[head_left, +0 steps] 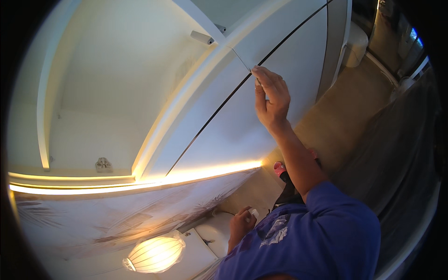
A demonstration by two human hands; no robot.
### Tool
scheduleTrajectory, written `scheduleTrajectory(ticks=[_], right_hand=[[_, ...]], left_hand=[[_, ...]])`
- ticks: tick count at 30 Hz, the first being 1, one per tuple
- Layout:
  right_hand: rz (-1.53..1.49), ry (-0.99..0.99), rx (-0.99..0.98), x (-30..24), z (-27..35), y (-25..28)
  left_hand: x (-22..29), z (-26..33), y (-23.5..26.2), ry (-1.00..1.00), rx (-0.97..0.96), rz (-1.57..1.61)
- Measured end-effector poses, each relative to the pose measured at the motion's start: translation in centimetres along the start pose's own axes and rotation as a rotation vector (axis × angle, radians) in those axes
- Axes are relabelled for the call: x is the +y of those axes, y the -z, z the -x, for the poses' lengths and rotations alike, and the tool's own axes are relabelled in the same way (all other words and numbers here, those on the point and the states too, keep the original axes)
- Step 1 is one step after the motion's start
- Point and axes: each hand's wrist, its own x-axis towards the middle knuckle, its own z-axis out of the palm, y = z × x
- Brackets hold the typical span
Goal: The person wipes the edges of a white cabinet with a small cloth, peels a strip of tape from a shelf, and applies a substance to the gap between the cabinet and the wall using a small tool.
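Observation:
My right hand (273, 95) is raised to the face of a white cabinet (261, 112), its thumb and fingertips pinched together at the dark groove (219, 109) that crosses the panels. Something small may be between those fingertips, too small to name. A short seam line (241, 59) runs from the cabinet's rim to the fingertips. Lower down, beside my body, my left hand (241, 223) is closed round a small white wad (254, 213), whose kind I cannot make out.
Left of the groove is an open cabinet compartment (107, 84) with a metal hinge plate (103, 164). A glowing light strip (205, 171) runs along its edge. A plastic-wrapped lamp (156, 254) shines at lower left. Dark sheeting (396, 144) covers something at right, beside tan floor (345, 102).

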Motion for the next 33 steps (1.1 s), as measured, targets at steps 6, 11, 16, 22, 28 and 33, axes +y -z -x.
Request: scheduleTrajectory(ticks=[6,11,16,22,28,33], right_hand=[[-0.019,-0.114,0.054,0.1,3.8,-3.3],[0.013,-0.162,0.051,0.0,5.3,-4.2],[0.023,-0.167,0.118,-0.9,3.7,-5.5],[0.081,-0.152,0.107,-1.0,3.0,-5.5],[0.063,-0.144,0.121,-0.8,3.9,-5.7],[0.091,-0.162,0.099,-2.0,2.1,-5.4]], left_hand=[[-1.8,1.6,0.2,-0.018,0.022,-0.029],[-2.3,3.0,-0.2,0.049,0.011,0.029],[-0.7,3.0,0.7,0.154,-0.045,0.017],[-1.6,3.4,0.8,0.139,-0.022,0.004],[-1.4,3.2,0.8,0.142,-0.053,-0.024],[-1.8,3.4,0.7,0.112,-0.017,-0.003]])
